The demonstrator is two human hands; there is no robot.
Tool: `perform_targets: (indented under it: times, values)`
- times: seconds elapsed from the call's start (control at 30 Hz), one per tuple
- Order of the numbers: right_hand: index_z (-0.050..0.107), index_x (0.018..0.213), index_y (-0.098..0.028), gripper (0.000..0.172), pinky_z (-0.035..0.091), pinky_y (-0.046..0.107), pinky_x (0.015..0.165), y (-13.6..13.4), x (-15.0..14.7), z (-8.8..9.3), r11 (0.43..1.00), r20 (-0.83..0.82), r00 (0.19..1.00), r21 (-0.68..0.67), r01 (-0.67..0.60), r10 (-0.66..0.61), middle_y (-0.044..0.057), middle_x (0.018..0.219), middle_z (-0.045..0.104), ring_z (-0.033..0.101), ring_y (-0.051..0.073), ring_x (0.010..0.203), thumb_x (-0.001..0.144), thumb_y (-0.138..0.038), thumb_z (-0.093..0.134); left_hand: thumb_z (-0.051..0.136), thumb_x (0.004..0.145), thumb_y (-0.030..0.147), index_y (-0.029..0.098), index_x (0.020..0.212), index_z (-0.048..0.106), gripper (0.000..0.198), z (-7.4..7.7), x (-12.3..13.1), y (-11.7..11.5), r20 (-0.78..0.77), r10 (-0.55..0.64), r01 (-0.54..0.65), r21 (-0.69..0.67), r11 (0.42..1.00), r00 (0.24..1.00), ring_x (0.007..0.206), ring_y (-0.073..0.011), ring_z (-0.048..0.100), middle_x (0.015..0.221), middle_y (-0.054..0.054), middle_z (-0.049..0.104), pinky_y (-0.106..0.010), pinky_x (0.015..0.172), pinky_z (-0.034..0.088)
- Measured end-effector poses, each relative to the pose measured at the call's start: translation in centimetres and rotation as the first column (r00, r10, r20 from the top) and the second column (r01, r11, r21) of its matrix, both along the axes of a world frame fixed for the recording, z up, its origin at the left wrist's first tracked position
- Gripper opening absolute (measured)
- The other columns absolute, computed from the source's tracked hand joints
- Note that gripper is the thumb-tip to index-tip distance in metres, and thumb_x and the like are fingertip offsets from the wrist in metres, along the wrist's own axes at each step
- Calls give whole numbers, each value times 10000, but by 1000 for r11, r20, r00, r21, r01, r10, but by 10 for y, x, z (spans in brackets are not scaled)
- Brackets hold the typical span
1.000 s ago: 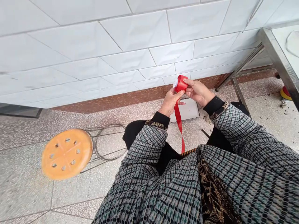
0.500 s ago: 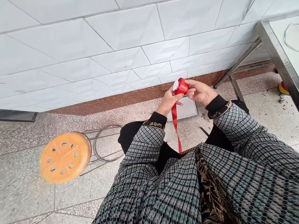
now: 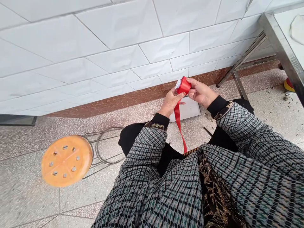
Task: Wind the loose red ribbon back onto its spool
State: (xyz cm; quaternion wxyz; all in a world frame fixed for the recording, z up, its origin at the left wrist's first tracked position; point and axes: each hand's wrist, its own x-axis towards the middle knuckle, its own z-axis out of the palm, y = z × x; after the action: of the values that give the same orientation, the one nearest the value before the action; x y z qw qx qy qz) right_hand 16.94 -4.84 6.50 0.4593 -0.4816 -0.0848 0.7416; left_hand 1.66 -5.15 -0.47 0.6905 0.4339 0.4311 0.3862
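Between my two hands is a roll of red ribbon (image 3: 184, 86) on a white spool, raised in front of the wall. My left hand (image 3: 170, 102) grips the roll from below and left, its thumb pressed on the red side. Fingers of my right hand (image 3: 201, 91) close on the roll's right edge. A loose tail of the red ribbon (image 3: 178, 118) hangs from under my left hand down toward my lap. On the floor beneath my hands lies a flat white box or tray (image 3: 190, 109), partly covered by them.
An orange round stool (image 3: 66, 161) with wire legs lies on its side at left. A metal-framed table (image 3: 281, 44) stands at the right. White tiled wall (image 3: 123, 31) rises ahead. A dark stick-like thing (image 3: 208, 131) and scraps lie on the speckled floor.
The roll has turned slightly in my hands, so the white spool end shows more edge-on. Both hands keep their hold. The camera view has shifted a little.
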Motion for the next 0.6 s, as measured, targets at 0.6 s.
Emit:
perform_targets:
  times: [0.6]
  values:
    - [545, 867, -179, 214, 269, 108, 320, 8, 15, 2, 983, -86, 986, -105, -152, 143, -79, 559, 471, 223, 8, 369, 1069, -219, 603, 976, 596, 544, 205, 1004, 562, 673, -8, -4, 2, 70, -105, 102, 50, 994, 992, 418, -53, 511, 690, 85, 614, -262, 490, 477]
